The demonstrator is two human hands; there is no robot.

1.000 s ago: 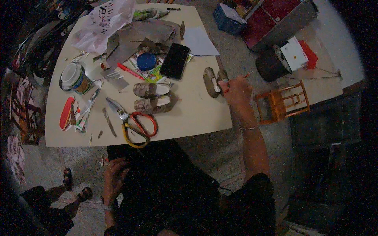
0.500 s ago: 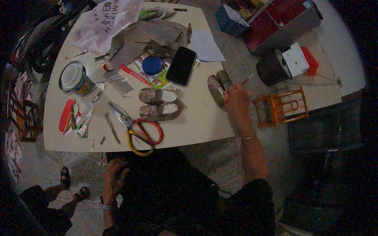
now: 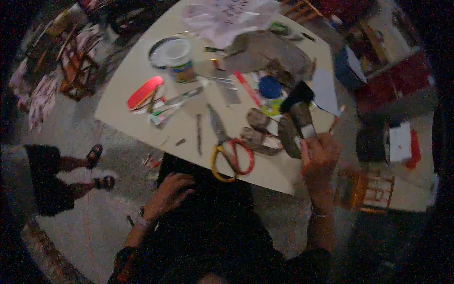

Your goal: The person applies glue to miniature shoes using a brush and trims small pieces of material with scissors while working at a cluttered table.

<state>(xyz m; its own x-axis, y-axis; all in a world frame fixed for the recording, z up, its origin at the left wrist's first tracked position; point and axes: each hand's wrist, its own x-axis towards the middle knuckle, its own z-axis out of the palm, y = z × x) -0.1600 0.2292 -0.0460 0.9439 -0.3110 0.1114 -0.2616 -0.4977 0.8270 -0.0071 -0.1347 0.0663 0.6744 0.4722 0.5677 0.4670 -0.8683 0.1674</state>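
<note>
My right hand (image 3: pixel 322 154) is closed on a pair of small brown slip-on shoes (image 3: pixel 289 136), lifted at the table's right side beside a black phone (image 3: pixel 305 90) that they partly cover. A thin reddish stick with a pale tip (image 3: pixel 336 118) juts from the same hand; blur hides its kind. A second pair of small brown shoes (image 3: pixel 255 138) lies just left of the held one. Large scissors (image 3: pixel 220 130) with one red and one yellow handle rest at the table's near edge. My left hand (image 3: pixel 171 193) hovers above my lap, empty, its fingers loosely spread.
The table (image 3: pixel 127 102) also bears a lidded tub (image 3: pixel 179 59), a red oval case (image 3: pixel 144 92), a red pen (image 3: pixel 247 89), a round blue lid (image 3: pixel 270 87), grey fabric (image 3: pixel 265 49) and a plastic bag (image 3: pixel 222 16). A wooden chair (image 3: pixel 378 189) stands right. Another person's feet (image 3: pixel 99 170) show left.
My view has turned, so the table appears shifted and tilted. My right hand has brought the shoes leftward, close to the other pair and the phone. My left hand's fingers have spread more.
</note>
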